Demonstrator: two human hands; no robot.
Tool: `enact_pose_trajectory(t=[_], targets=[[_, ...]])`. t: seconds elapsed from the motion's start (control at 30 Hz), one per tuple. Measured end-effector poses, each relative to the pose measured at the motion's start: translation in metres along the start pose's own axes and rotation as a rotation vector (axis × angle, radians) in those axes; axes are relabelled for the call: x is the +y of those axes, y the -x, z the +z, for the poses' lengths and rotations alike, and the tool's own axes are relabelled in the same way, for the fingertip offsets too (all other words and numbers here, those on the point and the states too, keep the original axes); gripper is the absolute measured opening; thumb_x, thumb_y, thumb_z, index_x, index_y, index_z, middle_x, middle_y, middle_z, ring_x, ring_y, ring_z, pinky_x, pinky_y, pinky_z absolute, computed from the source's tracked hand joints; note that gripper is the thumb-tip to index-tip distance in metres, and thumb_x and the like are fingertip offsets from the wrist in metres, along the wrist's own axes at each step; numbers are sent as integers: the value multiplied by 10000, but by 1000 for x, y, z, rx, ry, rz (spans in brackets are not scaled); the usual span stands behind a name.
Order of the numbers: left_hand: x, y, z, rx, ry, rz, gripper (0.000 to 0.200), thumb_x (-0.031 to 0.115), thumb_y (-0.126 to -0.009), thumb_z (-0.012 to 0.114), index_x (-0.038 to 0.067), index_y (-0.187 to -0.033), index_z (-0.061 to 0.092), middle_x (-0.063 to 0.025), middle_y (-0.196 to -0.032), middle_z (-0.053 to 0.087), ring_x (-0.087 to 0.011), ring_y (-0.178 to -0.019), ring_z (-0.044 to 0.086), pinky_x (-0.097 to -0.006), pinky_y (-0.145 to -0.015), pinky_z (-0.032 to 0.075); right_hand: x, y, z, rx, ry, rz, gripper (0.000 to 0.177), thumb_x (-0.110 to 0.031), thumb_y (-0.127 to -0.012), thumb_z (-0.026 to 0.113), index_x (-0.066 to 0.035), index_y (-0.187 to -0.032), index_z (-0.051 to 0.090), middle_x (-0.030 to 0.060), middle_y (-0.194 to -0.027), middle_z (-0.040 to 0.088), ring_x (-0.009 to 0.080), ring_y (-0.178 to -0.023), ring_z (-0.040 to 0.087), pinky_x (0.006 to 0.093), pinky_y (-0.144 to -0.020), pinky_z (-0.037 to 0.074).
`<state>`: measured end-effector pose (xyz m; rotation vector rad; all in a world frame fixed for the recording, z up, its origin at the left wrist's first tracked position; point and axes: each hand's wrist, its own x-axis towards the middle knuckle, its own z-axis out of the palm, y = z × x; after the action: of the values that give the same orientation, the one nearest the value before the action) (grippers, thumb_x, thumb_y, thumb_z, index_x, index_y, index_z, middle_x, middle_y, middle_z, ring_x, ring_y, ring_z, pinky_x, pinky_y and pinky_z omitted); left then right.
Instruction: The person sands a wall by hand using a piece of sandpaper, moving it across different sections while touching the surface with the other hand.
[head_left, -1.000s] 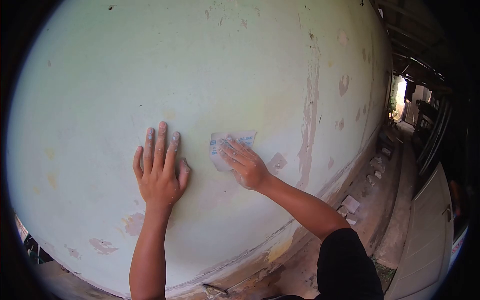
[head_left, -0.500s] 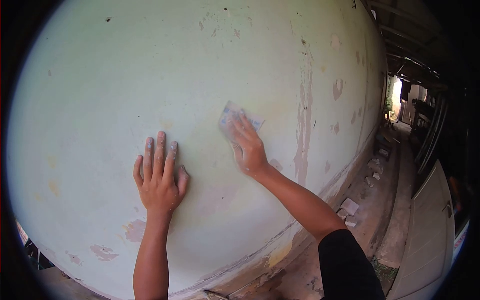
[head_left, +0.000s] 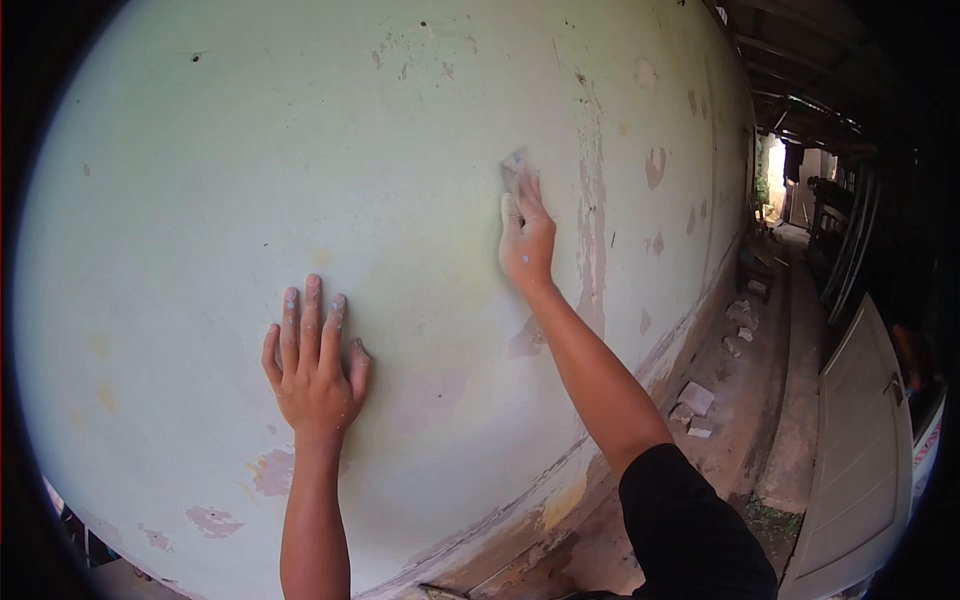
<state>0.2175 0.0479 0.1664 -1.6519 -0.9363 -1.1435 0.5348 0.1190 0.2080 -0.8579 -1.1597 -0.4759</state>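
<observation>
A pale green wall with peeled patches fills most of the view. My left hand lies flat against it, fingers spread and holding nothing, with whitish dust and pale paint specks on the fingers. Higher up and to the right, my right hand presses a piece of sandpaper to the wall. Blue marks show on the back of the sheet; its upper edge sticks out past the fingertips, which are blurred by motion. The sheet's gritty face is hidden against the wall.
A long peeled strip runs down the wall right of my right hand. Broken white blocks lie on the floor along the wall's foot. At the far right a white door panel leans beside the narrow passage.
My right hand has moved up and to the right across the wall with the sandpaper, turning more upright. My left hand stays flat in place. The view has shifted slightly.
</observation>
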Motion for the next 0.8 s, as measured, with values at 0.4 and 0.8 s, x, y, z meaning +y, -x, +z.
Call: enact_pose_trajectory(t=[0.4,0.8], targets=[[0,3,2,54,4,-12,437,184,-872,646,190,-1303,714,5,-1601,558,-224,-1497,486,-411,-1224,296,60,74,-51,-105,145,8,479,-6,-1018,556,-13,-1497,578,219,-1585,515,403,-1535,398,444,-1241,378],[7,6,4,36,-12,-27,488,124,-864,635,170,-1349,656,-15,-1632,523,-228,-1535,439,-427,-1238,285,-44,190,-8,-406,12,-256,603,70,-846,694,-35,-1437,639,131,-1557,571,405,-1518,432,549,-1198,420]])
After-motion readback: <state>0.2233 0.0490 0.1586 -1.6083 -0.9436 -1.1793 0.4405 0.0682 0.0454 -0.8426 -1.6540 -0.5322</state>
